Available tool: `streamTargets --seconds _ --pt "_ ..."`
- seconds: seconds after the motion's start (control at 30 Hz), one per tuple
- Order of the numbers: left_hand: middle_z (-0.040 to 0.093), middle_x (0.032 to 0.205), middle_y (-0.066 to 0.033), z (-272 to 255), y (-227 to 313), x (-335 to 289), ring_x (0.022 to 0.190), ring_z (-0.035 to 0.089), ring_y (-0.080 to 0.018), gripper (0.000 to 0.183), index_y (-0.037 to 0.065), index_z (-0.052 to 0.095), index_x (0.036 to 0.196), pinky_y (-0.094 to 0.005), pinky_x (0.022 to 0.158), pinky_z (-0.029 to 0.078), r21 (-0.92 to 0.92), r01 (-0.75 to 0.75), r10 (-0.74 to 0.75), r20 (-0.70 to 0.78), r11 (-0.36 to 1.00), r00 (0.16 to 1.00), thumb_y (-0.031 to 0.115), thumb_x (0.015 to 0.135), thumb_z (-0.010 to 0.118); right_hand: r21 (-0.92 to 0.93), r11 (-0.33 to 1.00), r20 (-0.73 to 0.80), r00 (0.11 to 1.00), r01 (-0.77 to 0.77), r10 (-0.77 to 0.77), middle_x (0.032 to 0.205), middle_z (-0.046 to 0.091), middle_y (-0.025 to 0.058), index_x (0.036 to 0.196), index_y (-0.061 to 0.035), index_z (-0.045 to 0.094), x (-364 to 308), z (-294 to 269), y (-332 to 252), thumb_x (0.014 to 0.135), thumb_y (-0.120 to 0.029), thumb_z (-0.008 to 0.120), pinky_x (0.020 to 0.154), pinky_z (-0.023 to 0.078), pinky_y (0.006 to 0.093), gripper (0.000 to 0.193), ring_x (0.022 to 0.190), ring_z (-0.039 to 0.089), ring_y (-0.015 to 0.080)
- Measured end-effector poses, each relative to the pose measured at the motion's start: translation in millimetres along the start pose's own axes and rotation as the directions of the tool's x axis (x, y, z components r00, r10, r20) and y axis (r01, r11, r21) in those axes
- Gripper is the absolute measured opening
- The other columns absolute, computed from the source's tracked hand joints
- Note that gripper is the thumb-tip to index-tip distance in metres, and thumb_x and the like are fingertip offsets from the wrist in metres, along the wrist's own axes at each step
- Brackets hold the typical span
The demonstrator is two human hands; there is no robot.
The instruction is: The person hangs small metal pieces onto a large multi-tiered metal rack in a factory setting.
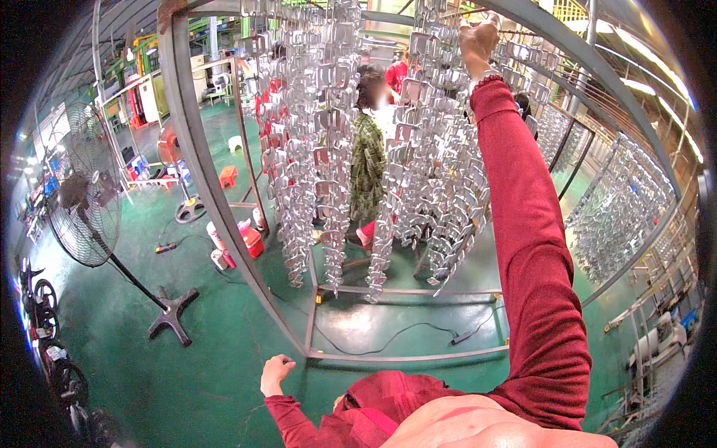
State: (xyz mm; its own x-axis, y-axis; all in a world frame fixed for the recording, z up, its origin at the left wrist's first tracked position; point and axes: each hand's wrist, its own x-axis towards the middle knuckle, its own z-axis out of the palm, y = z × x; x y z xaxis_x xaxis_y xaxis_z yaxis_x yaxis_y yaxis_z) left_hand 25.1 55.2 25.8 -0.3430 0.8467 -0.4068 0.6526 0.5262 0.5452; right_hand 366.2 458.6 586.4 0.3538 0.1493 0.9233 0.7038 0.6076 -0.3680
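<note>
My right arm in a dark red sleeve reaches up to the top of a grey metal frame [187, 149]. There my right hand [479, 39] is closed at a thin rail, beside the upper ends of hanging strands. What its fingers hold is too small to make out. Long strands of shiny silver metal pieces [332, 149], shaped like small rectangular loops, hang in rows from the frame. More such strands [429, 187] hang just left of my right forearm. Low at the left, my left hand [277, 373] is held near my body with curled fingers, apart from the frame, and nothing shows in it.
Behind the strands stands a person in a green patterned garment [367, 164]. A black pedestal fan [82, 198] is at the left, an orange fan [170, 145] farther back. A red container [252, 240] sits beside the frame. A cable [373, 351] crosses the green floor. Another loaded rack [624, 209] stands right.
</note>
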Motion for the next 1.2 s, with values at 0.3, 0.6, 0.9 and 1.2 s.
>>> streamTargets --seconds 0.3,0.6,0.9,1.2 --pt "0.064 0.094 -0.0118 2 -13 -8 0.091 0.060 -0.0264 0.027 0.011 0.065 0.095 -0.0368 0.079 0.046 0.078 0.026 -0.025 -0.006 0.997 1.000 0.027 0.074 0.065 0.016 0.998 -0.023 0.998 -0.058 0.058 0.075 0.060 0.0107 0.111 -0.0015 0.047 -16 -9 5 0.071 -0.011 0.069 0.075 0.047 0.0323 0.047 0.076 0.060 0.0233" --pt "0.064 0.093 -0.0131 4 17 23 0.091 0.060 -0.0268 0.027 0.010 0.065 0.095 -0.0369 0.078 0.047 0.082 -0.117 0.113 0.045 0.990 0.993 0.026 0.074 0.065 0.434 0.876 0.030 0.968 0.210 -0.247 0.075 0.055 0.0066 0.105 -0.0034 0.048 -129 -109 -77 0.072 -0.011 0.069 0.070 0.048 0.0292 0.040 0.074 0.059 0.0180" --pt "0.064 0.095 -0.0130 21 83 22 0.092 0.060 -0.0260 0.031 0.009 0.064 0.098 -0.0358 0.080 0.046 0.128 -0.107 0.098 0.073 0.986 0.993 0.028 0.074 0.064 0.820 0.570 -0.059 0.981 -0.057 0.183 0.064 0.055 0.0057 0.075 -0.0047 0.052 -19 -214 83 0.088 -0.018 0.045 0.053 0.040 0.0263 0.020 0.057 0.051 0.0132" --pt "0.064 0.094 -0.0119 53 80 -31 0.090 0.061 -0.0265 0.029 0.012 0.066 0.095 -0.0365 0.079 0.047 0.141 0.095 -0.086 -0.067 0.985 0.994 0.030 0.072 0.064 0.162 0.925 0.407 0.877 -0.343 0.254 0.086 0.062 0.0031 0.101 -0.0083 0.061 72 -40 247 0.088 -0.026 0.042 0.052 0.039 0.0224 0.029 0.065 0.050 0.0093"
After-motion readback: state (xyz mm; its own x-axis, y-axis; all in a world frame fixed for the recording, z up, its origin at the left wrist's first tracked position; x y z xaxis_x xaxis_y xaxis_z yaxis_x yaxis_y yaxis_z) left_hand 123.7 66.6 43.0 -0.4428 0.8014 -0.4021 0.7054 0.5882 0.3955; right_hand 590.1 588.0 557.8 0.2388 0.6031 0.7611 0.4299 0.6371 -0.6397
